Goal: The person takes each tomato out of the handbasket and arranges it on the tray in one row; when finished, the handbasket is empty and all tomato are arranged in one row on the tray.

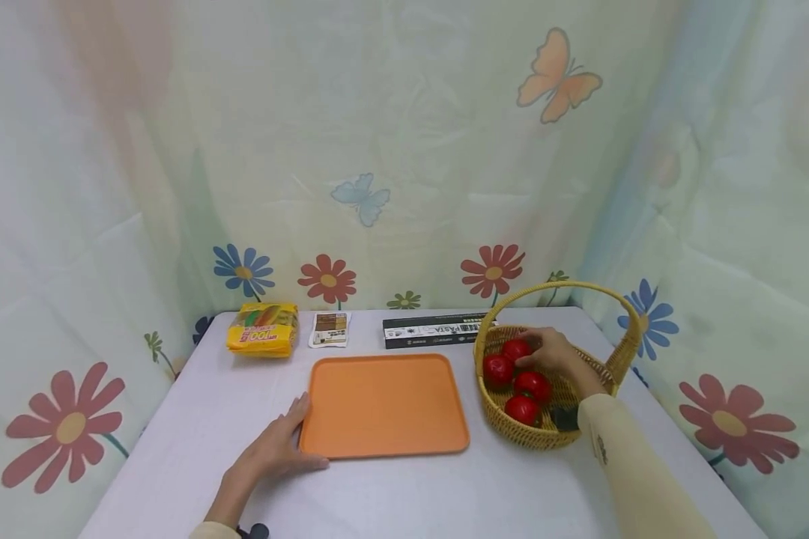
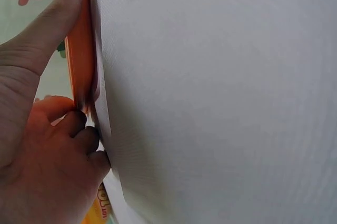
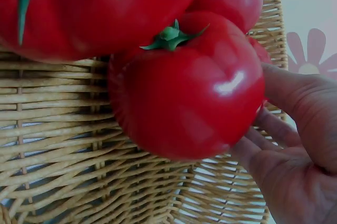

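Note:
My left hand (image 1: 279, 442) rests at the near left corner of an orange tray (image 1: 384, 404). Its thumb (image 2: 52, 21) lies straight along the tray's near side, while the other fingers touch the left side. My right hand (image 1: 551, 350) reaches into a wicker basket (image 1: 505, 428) with a tall handle. Thumb and fingers close around the far red tomato (image 1: 515, 349), mostly hidden in the right wrist view. Nearer tomatoes sit beside it; one with a green stem (image 3: 184, 103) fills the middle of the right wrist view, in front of the fingertips.
Along the back of the white table (image 1: 391, 494) lie a yellow packet (image 1: 263, 330), a small white-and-brown sachet (image 1: 329, 329) and a long black pasta box (image 1: 431, 331). The basket's handle (image 1: 566, 284) arches above the right hand. A flowered curtain (image 1: 404, 135) surrounds the table.

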A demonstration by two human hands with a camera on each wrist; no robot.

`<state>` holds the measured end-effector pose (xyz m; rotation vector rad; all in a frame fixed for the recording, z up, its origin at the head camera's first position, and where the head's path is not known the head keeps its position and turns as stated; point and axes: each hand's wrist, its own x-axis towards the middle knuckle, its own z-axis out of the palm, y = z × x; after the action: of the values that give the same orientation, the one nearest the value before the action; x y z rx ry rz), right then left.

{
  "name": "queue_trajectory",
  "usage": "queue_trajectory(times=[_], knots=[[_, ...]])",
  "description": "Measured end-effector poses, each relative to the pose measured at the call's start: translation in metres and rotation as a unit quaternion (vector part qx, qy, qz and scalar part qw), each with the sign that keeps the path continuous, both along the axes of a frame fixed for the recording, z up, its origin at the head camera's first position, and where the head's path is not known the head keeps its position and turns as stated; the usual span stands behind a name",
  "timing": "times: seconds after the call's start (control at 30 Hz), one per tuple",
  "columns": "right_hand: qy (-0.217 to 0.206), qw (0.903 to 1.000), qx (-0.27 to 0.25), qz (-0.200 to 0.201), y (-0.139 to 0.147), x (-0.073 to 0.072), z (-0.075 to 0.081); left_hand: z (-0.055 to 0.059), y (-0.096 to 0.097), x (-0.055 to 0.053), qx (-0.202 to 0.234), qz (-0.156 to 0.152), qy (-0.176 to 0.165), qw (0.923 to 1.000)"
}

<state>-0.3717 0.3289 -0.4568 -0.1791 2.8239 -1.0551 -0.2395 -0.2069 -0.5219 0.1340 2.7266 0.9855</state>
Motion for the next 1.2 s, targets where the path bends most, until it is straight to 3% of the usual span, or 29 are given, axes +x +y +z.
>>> queue_trajectory(times=[0.27, 0.67, 0.8, 0.93, 1.1, 1.2], knots=[[-0.043, 0.9985, -0.022, -0.024, 0.005, 0.001, -0.001, 0.004, 0.0, 0.0, -0.001, 0.006, 0.001, 1.0], [-0.048, 0.9973, -0.04, -0.038, 0.008, 0.003, -0.006, 0.001, -0.001, 0.002, 0.007, 0.012, -0.007, 0.9999], [-0.05, 0.9958, -0.049, -0.059, 0.014, 0.007, 0.001, 0.0, 0.0, 0.003, 0.008, 0.011, -0.006, 0.9999], [-0.059, 0.9931, -0.075, -0.068, 0.016, 0.022, 0.02, 0.0, 0.001, 0.003, 0.007, 0.01, -0.002, 0.9999], [-0.066, 0.9821, -0.175, -0.023, 0.021, 0.049, 0.04, 0.002, 0.002, 0.002, 0.005, 0.007, 0.001, 1.0], [-0.044, 0.9626, -0.263, 0.05, 0.023, 0.064, 0.049, 0.003, 0.002, 0.001, 0.0, 0.009, -0.001, 1.0]])
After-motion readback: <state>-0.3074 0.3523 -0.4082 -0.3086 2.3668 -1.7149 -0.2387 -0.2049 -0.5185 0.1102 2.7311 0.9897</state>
